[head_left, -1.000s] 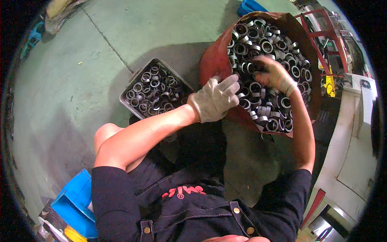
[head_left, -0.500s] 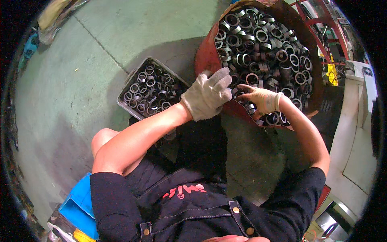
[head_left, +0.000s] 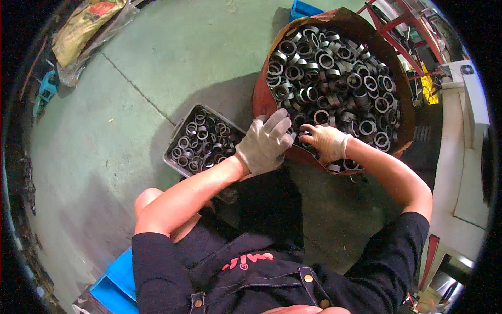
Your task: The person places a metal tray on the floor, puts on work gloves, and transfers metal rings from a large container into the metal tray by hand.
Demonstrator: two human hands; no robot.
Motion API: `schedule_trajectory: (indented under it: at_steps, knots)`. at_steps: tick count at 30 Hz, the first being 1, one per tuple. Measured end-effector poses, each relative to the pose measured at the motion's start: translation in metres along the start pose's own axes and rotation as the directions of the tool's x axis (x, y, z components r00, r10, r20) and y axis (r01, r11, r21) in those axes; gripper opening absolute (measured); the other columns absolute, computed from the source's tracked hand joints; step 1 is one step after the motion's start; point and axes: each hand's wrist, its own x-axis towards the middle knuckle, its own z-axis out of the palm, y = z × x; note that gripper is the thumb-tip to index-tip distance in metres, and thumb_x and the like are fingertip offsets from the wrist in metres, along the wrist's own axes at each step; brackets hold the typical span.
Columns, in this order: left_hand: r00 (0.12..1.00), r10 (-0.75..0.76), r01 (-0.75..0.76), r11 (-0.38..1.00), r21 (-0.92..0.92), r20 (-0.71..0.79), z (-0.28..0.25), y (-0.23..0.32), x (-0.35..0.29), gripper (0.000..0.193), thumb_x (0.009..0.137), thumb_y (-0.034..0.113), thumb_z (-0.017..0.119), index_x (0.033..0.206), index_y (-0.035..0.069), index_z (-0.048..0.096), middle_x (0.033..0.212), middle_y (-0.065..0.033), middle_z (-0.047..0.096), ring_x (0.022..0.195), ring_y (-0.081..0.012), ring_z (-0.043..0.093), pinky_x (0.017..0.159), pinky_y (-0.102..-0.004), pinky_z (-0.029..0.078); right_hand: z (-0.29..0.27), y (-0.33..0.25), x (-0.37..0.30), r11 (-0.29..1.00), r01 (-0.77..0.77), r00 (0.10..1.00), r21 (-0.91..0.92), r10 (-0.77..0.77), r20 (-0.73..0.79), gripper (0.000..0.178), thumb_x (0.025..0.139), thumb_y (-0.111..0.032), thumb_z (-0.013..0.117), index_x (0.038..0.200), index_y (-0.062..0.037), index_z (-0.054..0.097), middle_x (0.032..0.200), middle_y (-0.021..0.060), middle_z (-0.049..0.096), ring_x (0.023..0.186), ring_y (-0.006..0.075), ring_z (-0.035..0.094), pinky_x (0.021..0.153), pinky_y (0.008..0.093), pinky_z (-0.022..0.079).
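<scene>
Dark and silvery metal rings (head_left: 326, 61) fill a large round red drum (head_left: 263, 94) at the right. My left hand (head_left: 265, 142), in a grey-white glove, is at the drum's near left rim, its fingers curled. Whatever it grips is hidden behind the fingers. Inside the rim my right hand (head_left: 328, 144), gloved in a paler one, has its fingers bent onto a ring close to the left fingertips. Left of my left hand stands a grey plastic crate (head_left: 177, 133) holding many similar rings (head_left: 202, 135); my left wrist passes over its near right corner.
A blue container (head_left: 304, 9) stands behind the drum. Red metal racking (head_left: 402, 31) and a white cabinet (head_left: 460, 152) are along the right. A yellowish sack (head_left: 81, 34) lies at the far left. Near my left elbow is a blue bin (head_left: 117, 280).
The view has shifted, so the crate sits a little lower and further right. My right hand has moved left toward my left hand, its fingers drawing in over the rings.
</scene>
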Motion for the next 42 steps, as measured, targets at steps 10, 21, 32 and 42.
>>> schedule_trajectory:
  at_steps: [10,21,32,42]
  knots:
    - [1.0,-0.014,0.015,0.993,-0.116,0.007,0.0,0.0,0.001,0.049,0.061,0.02,0.072,0.104,0.012,0.05,0.124,-0.0152,0.039,0.127,-0.0378,0.037,0.082,-0.0519,0.042,-0.004,-0.005,0.022,0.994,-0.109,0.994,0.005,0.109,0.022,0.098,0.068,-0.033,0.077,0.149,-0.0185,0.024,0.119,0.0204,0.054,0.09,0.0371,0.064,0.074,0.0449,0.054]
    - [0.999,-0.036,0.035,0.989,-0.143,-0.005,0.001,0.002,0.001,0.047,0.06,0.016,0.072,0.1,0.013,0.047,0.123,-0.015,0.038,0.127,-0.0389,0.037,0.079,-0.0536,0.043,0.016,0.057,0.043,0.97,-0.213,0.881,0.113,0.241,-0.407,0.035,0.074,-0.022,0.066,0.106,-0.0093,0.06,0.097,0.0148,0.062,0.09,0.0344,0.062,0.076,0.0442,0.052]
    - [0.999,-0.038,0.042,0.994,-0.105,0.037,-0.004,0.003,0.0,0.051,0.061,0.02,0.072,0.104,0.013,0.047,0.123,-0.015,0.038,0.125,-0.0378,0.039,0.08,-0.0513,0.042,0.01,0.034,0.083,0.954,-0.3,0.913,-0.001,0.286,-0.291,0.043,0.064,-0.016,0.069,0.107,-0.0152,0.065,0.106,0.0125,0.06,0.102,0.0337,0.06,0.08,0.0437,0.053]
    - [0.995,0.016,-0.007,0.996,-0.089,0.096,0.001,0.002,0.004,0.064,0.064,0.045,0.076,0.107,0.012,0.043,0.13,-0.0149,0.037,0.127,-0.0405,0.037,0.082,-0.0546,0.041,0.035,0.03,0.066,0.469,-0.248,0.867,0.847,0.498,-0.022,0.05,0.078,-0.045,0.068,0.105,-0.0036,0.063,0.097,0.0165,0.068,0.091,0.0324,0.065,0.077,0.0387,0.05]
